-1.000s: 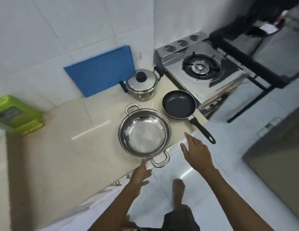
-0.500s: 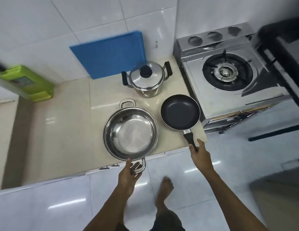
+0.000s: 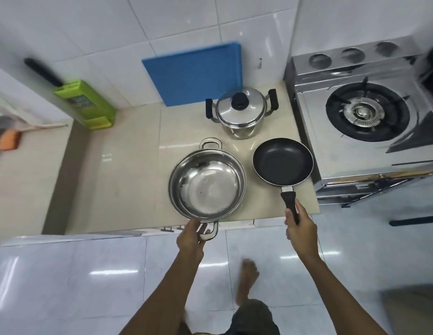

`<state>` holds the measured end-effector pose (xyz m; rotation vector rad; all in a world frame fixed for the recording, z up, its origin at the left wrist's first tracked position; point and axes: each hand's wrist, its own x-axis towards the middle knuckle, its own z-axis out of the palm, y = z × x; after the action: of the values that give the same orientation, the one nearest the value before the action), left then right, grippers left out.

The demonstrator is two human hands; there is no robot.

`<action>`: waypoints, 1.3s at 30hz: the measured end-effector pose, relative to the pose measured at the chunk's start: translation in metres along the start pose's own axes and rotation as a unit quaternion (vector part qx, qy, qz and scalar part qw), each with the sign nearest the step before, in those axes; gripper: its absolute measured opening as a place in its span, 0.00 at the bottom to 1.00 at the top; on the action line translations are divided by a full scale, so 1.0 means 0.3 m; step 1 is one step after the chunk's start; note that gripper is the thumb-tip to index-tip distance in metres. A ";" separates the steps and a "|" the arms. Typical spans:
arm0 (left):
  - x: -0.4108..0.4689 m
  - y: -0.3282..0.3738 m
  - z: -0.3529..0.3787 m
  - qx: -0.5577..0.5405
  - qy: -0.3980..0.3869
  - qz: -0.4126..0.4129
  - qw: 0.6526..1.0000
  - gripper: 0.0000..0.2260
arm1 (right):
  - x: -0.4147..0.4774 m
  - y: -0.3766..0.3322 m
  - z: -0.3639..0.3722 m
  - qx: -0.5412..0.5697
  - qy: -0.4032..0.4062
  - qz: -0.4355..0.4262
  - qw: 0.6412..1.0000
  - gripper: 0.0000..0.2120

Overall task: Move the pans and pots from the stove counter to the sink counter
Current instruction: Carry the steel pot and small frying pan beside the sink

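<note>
The left hand (image 3: pixel 190 239) is closing its fingers on the near loop handle of the wide steel pot (image 3: pixel 207 187); the right hand (image 3: pixel 300 232) is gripping the black frying pan (image 3: pixel 283 161) by its handle, fingers clamped around it.

I see a beige worktop (image 3: pixel 128 170) carrying 3 pieces of cookware: a lidded pot (image 3: pixel 240 114) at the back, an open steel pot (image 3: pixel 207 184) in front of it, and a black pan (image 3: pixel 283 160) just beside that. A blue board (image 3: pixel 193 73) stands at the wall, a green box (image 3: pixel 86 105) further left.
</note>
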<state>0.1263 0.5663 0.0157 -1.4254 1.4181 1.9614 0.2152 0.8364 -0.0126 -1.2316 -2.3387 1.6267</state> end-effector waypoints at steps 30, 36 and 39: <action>0.046 1.035 -1.347 -0.279 0.022 0.181 0.943 0.06 | -0.814 -0.880 1.211 0.057 -0.084 -0.275 0.956 0.21; 0.092 1.313 -1.902 -0.350 0.114 0.234 0.900 0.06 | -1.117 -1.162 1.747 0.072 -0.208 -0.329 0.918 0.20; 0.136 1.404 -2.126 -0.394 0.160 0.238 0.873 0.07 | -1.256 -1.270 1.982 0.060 -0.278 -0.349 0.893 0.19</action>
<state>0.1365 -0.1771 0.1977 -1.9360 1.2107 2.9656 -0.0113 0.0914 0.1724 0.1718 -2.4449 1.9192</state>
